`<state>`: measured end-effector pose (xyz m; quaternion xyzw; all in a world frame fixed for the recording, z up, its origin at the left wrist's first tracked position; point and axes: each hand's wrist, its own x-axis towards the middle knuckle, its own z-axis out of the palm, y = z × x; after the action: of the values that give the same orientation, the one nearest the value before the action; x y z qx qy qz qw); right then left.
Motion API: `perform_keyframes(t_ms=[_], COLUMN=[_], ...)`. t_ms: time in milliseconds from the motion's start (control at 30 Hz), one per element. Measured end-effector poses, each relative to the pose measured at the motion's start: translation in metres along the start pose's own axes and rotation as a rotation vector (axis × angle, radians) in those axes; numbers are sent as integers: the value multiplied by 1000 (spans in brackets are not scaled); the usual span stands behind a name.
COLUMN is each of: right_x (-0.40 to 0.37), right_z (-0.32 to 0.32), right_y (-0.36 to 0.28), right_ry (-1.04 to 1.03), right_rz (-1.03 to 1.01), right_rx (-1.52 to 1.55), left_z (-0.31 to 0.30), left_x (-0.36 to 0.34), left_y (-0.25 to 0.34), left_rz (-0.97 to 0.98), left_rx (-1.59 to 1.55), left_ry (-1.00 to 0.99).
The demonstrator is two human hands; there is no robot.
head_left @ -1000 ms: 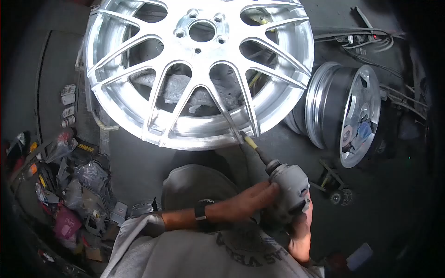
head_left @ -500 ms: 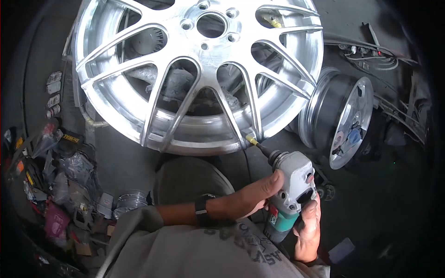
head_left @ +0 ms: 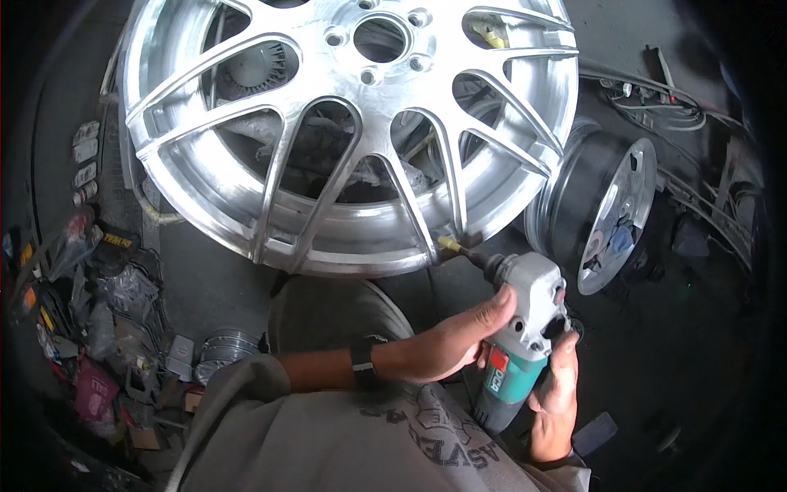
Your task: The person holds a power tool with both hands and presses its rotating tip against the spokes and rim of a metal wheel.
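Observation:
Both my hands hold a green and grey electric grinder [head_left: 516, 373] with a light metal head. My left hand [head_left: 459, 332], a black band at its wrist, wraps the tool's near-left side with the thumb along the head. My right hand [head_left: 559, 389] grips it from the right, fingers partly hidden behind the body. From the head a thin shaft ends in a small yellow bit [head_left: 448, 243]. That bit is at the lower rim of a large bare-metal alloy wheel [head_left: 370, 123], between the ends of two spokes. The wheel lies face up in front of me.
A second wheel [head_left: 619, 217] stands on its side at the right, with a blue cloth [head_left: 622, 239] in it. Cables [head_left: 668, 111] run along the right wall side. At the left, bags, a pink bag [head_left: 97, 385] and tools pile up. A smaller rim [head_left: 223, 353] lies behind my left arm.
The grinder and both hands have shifted slightly right, and the tool has tilted a little. Its bit stays near the same spot on the rim. The view has shifted slightly.

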<state>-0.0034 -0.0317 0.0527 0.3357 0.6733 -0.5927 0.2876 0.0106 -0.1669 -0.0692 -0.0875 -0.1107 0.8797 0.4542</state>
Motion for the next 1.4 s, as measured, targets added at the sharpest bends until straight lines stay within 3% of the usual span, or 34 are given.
perform_keyframes(t_ms=[100, 167, 333, 533, 600, 700, 900, 1167, 1333, 1400], right_x=[-16, -26, -35, -49, -52, -48, -63, -64, -52, -50], right_z=[1, 2, 8, -10, -20, -12, -25, -46, -34, -36], right_y=[4, -1, 7, 44, 57, 63, 66, 136, 129, 126], right_ry=[-24, 61, 101, 83, 2, 145, 44, 66, 95, 86], right_rz=[-106, 58, 31, -34, -45, -54, -57, -224, -315, -318], right_rx=[-39, 124, 92, 105, 124, 85, 76, 78, -6, -40], left_z=[1, 9, 21, 18, 17, 14, 12, 8, 1, -7], left_x=[-5, -9, -19, -23, -22, -24, -24, -21, -25, -23], left_y=[-14, -9, 3, -1, -11, -8, -15, -21, -21, -31], left_rz=[-33, -139, -119, -321, -212, -254, -298, -210, -262, -138], left_rx=[32, 48, 291, 449, 342, 402, 491, 668, 645, 620], left_ry=[30, -29, -15, -44, -58, -35, -62, -19, -21, -30])
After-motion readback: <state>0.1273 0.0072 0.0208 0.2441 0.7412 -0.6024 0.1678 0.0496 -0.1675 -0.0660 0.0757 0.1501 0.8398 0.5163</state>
